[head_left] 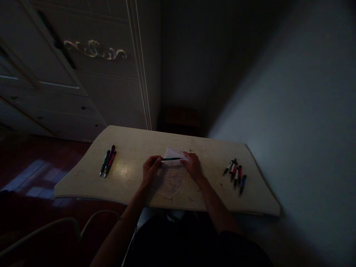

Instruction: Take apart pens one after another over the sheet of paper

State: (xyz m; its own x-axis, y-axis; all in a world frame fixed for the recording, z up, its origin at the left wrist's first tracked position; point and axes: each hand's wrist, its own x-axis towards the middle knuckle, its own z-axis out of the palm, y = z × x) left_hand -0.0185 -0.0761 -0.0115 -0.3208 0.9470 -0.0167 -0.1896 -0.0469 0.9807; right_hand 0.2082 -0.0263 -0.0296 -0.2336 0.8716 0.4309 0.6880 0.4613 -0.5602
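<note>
Between my two hands a slim dark teal pen (171,159) lies nearly level, just above a sheet. My left hand (151,167) is closed on the pen's left end. The right end meets the thumb and fingertips of my right hand (194,166), which look pinched around it. Beneath them, a pale, patterned sheet (171,181), perhaps paper or cloth, rests on the table. Its top part (174,151) reaches up beside my right fingers. Dim light hides fine detail at the fingertips.
The pale table (133,141) has curved edges. Several pens (108,161) lie together on its left side; several more pens (236,174), some white-bodied, are on the right. A wall (306,129) borders the right, a white cabinet (116,92) the back left. A chair frame (78,226) stands lower left.
</note>
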